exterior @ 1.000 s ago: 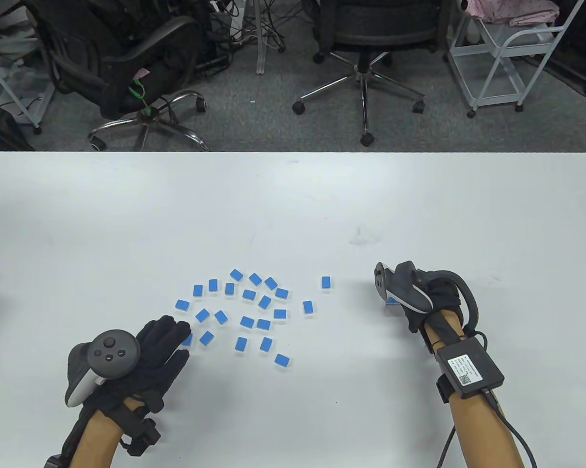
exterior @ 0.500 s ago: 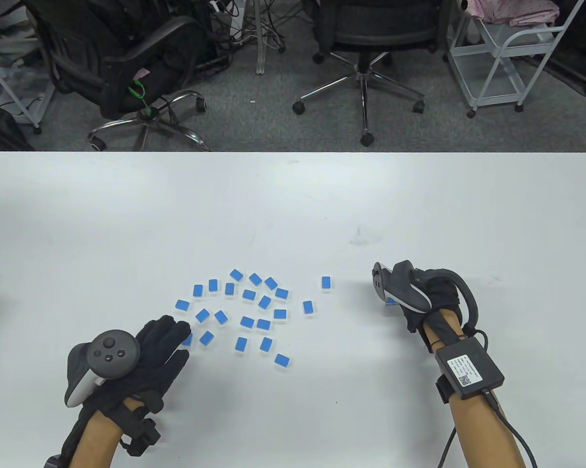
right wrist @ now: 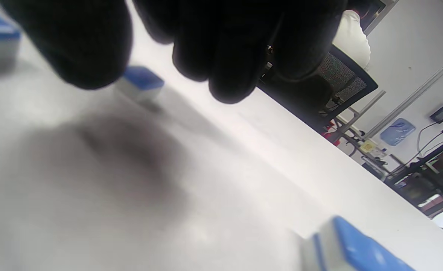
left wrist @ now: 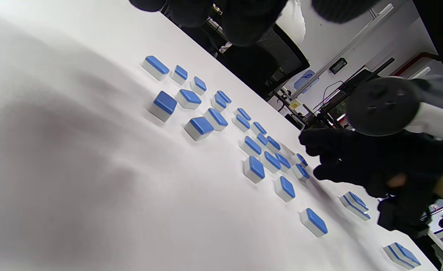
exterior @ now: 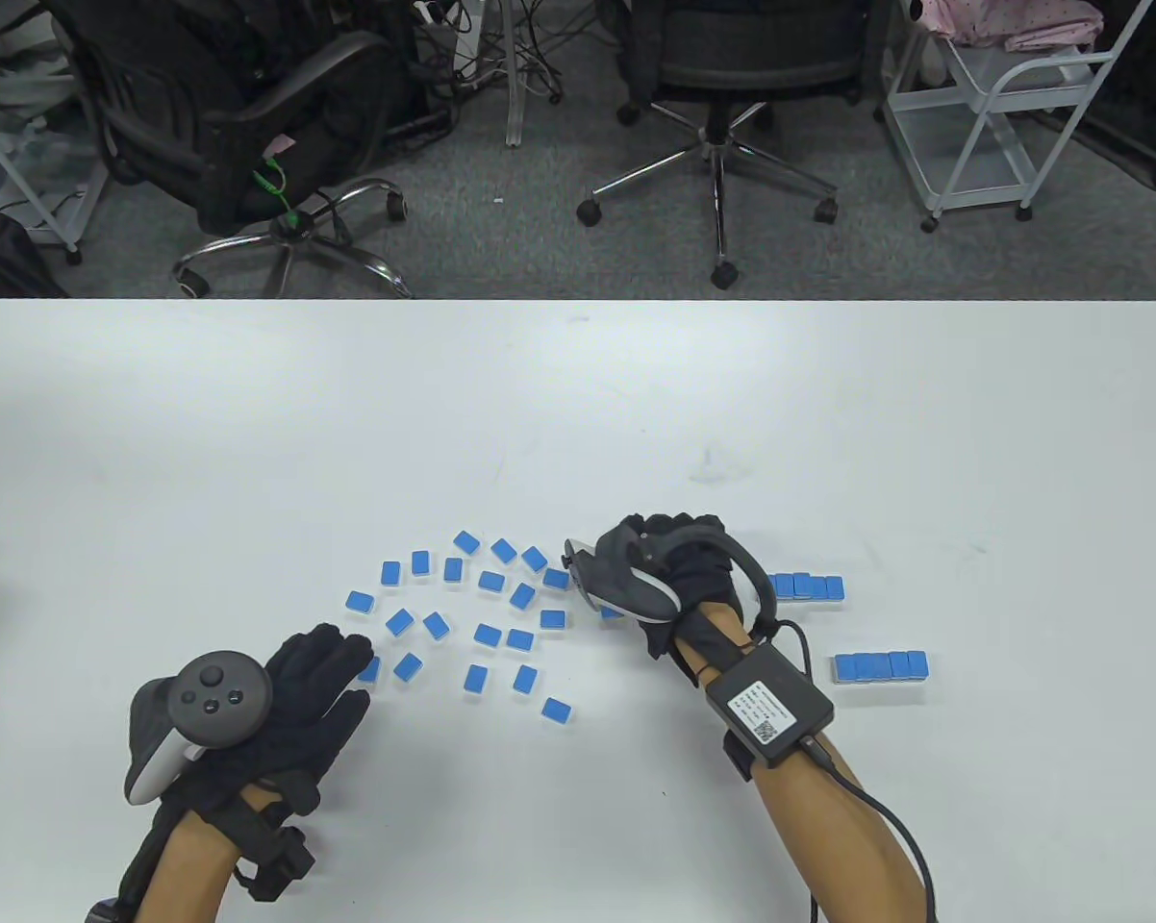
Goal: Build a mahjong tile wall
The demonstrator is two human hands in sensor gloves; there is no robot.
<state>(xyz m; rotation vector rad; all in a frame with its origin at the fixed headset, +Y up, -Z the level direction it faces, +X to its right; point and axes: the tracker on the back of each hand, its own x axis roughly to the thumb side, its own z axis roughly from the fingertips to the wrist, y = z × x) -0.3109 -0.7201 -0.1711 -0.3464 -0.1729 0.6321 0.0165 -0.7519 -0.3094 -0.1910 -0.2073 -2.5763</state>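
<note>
Several loose blue-backed mahjong tiles (exterior: 488, 634) lie scattered face down on the white table (exterior: 578, 404); they also show in the left wrist view (left wrist: 200, 126). Two short rows of tiles stand side by side at the right: a far row (exterior: 807, 586) and a near row (exterior: 881, 666). My right hand (exterior: 669, 558) hovers over the right edge of the scatter. In the right wrist view its fingers (right wrist: 225, 56) hang spread just above one tile (right wrist: 140, 84) and hold nothing. My left hand (exterior: 333, 668) rests flat, with its fingertips over a tile (exterior: 372, 670).
Office chairs (exterior: 722, 87) and a white cart (exterior: 1001, 106) stand on the floor beyond the table's far edge. A cabled sensor box (exterior: 768, 710) sits on my right forearm. Another tile (right wrist: 356, 248) lies close to the right wrist camera.
My right hand has moved left from the two rows to the right edge of the scattered tiles, uncovering both rows. My left hand has stayed put.
</note>
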